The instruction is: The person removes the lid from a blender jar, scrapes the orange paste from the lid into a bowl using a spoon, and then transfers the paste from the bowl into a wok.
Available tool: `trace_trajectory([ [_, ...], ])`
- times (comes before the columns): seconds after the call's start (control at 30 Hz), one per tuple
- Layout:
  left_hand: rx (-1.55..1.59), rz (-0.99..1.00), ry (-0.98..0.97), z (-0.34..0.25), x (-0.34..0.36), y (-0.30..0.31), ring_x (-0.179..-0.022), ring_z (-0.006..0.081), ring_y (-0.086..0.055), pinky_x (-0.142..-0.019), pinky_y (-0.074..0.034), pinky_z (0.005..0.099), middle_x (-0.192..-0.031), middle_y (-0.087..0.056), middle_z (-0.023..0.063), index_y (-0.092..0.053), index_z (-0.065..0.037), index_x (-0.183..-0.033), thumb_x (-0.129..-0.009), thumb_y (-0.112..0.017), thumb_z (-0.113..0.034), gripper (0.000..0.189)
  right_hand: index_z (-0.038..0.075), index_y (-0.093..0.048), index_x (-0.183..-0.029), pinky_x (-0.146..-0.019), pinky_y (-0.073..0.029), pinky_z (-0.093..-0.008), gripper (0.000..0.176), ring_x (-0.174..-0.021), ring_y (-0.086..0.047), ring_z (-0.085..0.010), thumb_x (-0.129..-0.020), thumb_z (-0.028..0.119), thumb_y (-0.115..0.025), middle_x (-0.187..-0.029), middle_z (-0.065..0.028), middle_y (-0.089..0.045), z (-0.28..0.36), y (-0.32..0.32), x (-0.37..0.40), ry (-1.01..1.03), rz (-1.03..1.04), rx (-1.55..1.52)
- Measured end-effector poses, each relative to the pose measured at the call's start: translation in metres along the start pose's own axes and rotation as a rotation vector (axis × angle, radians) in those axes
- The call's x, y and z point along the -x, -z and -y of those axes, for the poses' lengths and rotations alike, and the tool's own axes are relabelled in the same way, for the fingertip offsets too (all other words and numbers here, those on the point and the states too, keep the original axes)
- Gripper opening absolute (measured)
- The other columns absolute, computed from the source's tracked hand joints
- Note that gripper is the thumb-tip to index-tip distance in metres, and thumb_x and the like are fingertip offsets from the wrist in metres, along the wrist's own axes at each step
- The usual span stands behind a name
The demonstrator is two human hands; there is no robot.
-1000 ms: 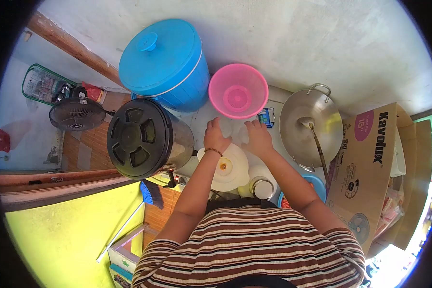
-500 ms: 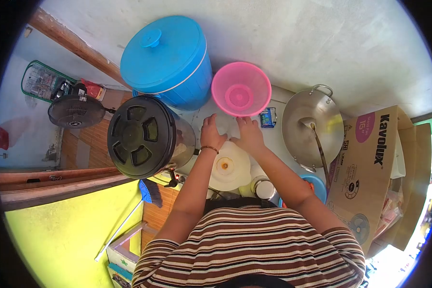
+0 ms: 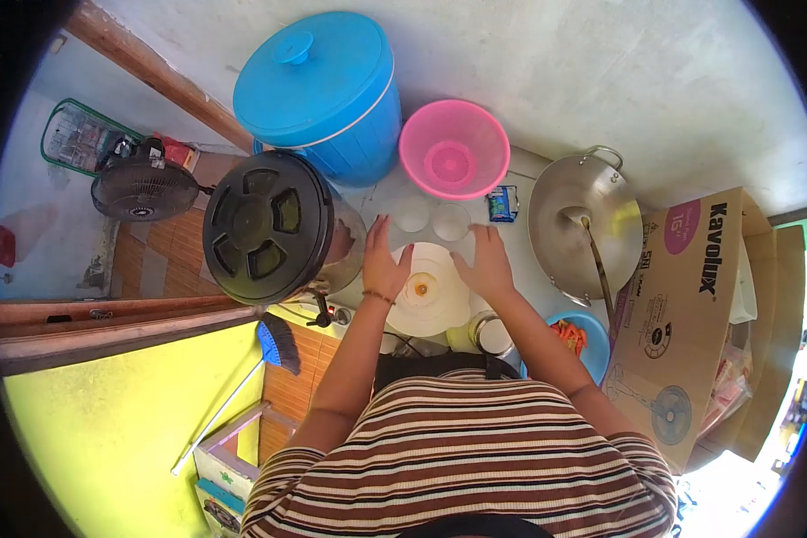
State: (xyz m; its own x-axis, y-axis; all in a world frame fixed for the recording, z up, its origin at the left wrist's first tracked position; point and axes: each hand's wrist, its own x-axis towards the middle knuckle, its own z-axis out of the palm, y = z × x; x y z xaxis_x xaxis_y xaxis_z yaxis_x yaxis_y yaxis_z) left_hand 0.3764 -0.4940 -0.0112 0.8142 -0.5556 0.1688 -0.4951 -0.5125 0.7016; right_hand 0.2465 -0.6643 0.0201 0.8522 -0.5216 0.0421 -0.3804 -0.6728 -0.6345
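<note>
My left hand (image 3: pixel 386 266), with a bracelet at the wrist, is open at the left side of a cream-coloured round dish (image 3: pixel 444 309). On the dish's other side, my right hand (image 3: pixel 487 266) is open too, fingers apart and pointing away from me. Neither hand holds anything. A small orange-brown spot (image 3: pixel 421 290) shows in the dish's middle. Just beyond the dish, between my fingertips, two small whitish translucent round containers (image 3: pixel 411 215) stand side by side. A jar with a silvery lid (image 3: pixel 493 334) is close to my right forearm.
A pink basket (image 3: pixel 455 148) and lidded blue tub (image 3: pixel 318 90) stand at the back. Left is a black-lidded dispenser (image 3: pixel 264 229). Right are a blue packet (image 3: pixel 502 204), a wok (image 3: pixel 565 193) with a ladle, a blue basin (image 3: pixel 598 345) and a large cardboard box (image 3: pixel 681 296).
Both hands have drawn back toward me and spread apart, away from the two small containers, which now show plainly. The view has shifted slightly.
</note>
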Motion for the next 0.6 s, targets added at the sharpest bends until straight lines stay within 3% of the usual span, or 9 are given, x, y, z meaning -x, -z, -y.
trace_trajectory([
  [0.1,-0.084,-0.033,0.075,0.015,0.046,-0.001,-0.127,0.0384,-0.043,-0.106,-0.037,0.0424,-0.136,-0.045,0.0249,-0.041,0.000,-0.137,-0.079,-0.069,-0.014,0.067,0.000,-0.046,-0.130,-0.089,-0.049,-0.0442,0.063,-0.105,-0.055,-0.0396,-0.077,0.023,-0.072,-0.114,-0.0226,-0.053,-0.009,-0.004,0.029,-0.062,0.221,0.019],
  [0.23,-0.026,0.012,0.262,0.011,0.076,0.006,-0.121,0.0382,-0.048,-0.101,-0.041,0.0434,-0.129,-0.052,0.0235,-0.044,-0.001,-0.136,-0.080,-0.068,-0.013,0.062,-0.004,-0.046,-0.129,-0.087,-0.050,-0.0430,0.061,-0.102,-0.057,-0.0374,-0.079,0.023,-0.070,-0.111,-0.0226,-0.055,-0.004,-0.018,0.052,-0.002,0.193,0.094],
  [0.33,-0.044,0.019,0.276,0.015,0.081,0.003,-0.114,0.0391,-0.053,-0.099,-0.042,0.0440,-0.123,-0.056,0.0250,-0.046,-0.001,-0.135,-0.080,-0.068,-0.015,0.060,-0.005,-0.046,-0.128,-0.086,-0.050,-0.0428,0.061,-0.102,-0.057,-0.0363,-0.079,0.024,-0.069,-0.111,-0.0221,-0.055,0.004,-0.021,0.052,-0.020,0.214,0.172],
  [0.43,-0.062,0.040,0.295,0.009,0.082,0.006,-0.116,0.0370,-0.051,-0.098,-0.042,0.0435,-0.125,-0.056,0.0205,-0.046,-0.003,-0.136,-0.081,-0.067,-0.013,0.060,-0.004,-0.047,-0.128,-0.086,-0.049,-0.0439,0.061,-0.104,-0.054,-0.0363,-0.079,0.025,-0.068,-0.110,-0.0199,-0.055,0.010,-0.020,0.052,-0.027,0.222,0.261],
  [0.6,-0.247,-0.065,0.044,0.006,0.092,0.012,-0.114,0.0326,-0.054,-0.098,-0.040,0.0436,-0.121,-0.059,0.0159,-0.056,-0.006,-0.128,-0.081,-0.067,-0.016,0.050,0.000,-0.051,-0.125,-0.088,-0.047,-0.0432,0.057,-0.104,-0.051,-0.0344,-0.076,0.021,-0.071,-0.113,-0.0174,-0.052,0.021,-0.015,0.060,0.105,0.086,0.336],
])
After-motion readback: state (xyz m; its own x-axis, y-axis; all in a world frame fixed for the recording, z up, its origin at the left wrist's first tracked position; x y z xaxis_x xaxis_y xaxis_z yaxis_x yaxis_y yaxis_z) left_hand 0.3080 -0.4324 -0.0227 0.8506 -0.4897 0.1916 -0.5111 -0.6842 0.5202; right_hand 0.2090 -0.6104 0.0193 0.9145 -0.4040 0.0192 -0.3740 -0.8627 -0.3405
